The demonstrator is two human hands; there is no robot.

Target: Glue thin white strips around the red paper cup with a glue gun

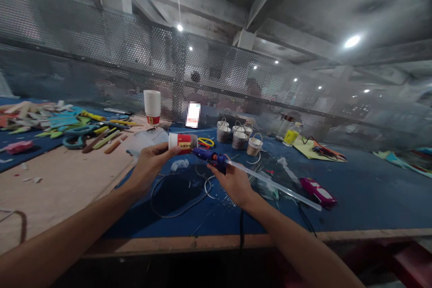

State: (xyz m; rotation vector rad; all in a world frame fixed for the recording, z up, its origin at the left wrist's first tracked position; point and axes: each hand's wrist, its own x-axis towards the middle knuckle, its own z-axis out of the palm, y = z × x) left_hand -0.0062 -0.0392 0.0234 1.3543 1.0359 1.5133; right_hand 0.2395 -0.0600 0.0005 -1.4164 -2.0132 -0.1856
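My left hand [153, 159] is closed round a red and white paper cup [181, 142], held sideways above the table with its greyish end to the right. In my right hand [234, 180] is a blue glue gun [211, 156], its nozzle close against the cup's grey end; whether they touch I cannot tell. A long translucent glue stick [275, 184] sticks out of the gun's back toward the lower right. Just behind the cup lie yellow-handled scissors [206, 142]. Beyond my right hand stand several small wrapped cups with handles [239, 138].
A stack of paper cups [152, 104] stands at the back beside a lit phone [193, 114]. Scissors [74, 137], markers and paper scraps cover the left. At right are a magenta device [317, 192], a bottle [291, 135] and coloured sheets. Loose cord [178, 216] loops across the blue table.
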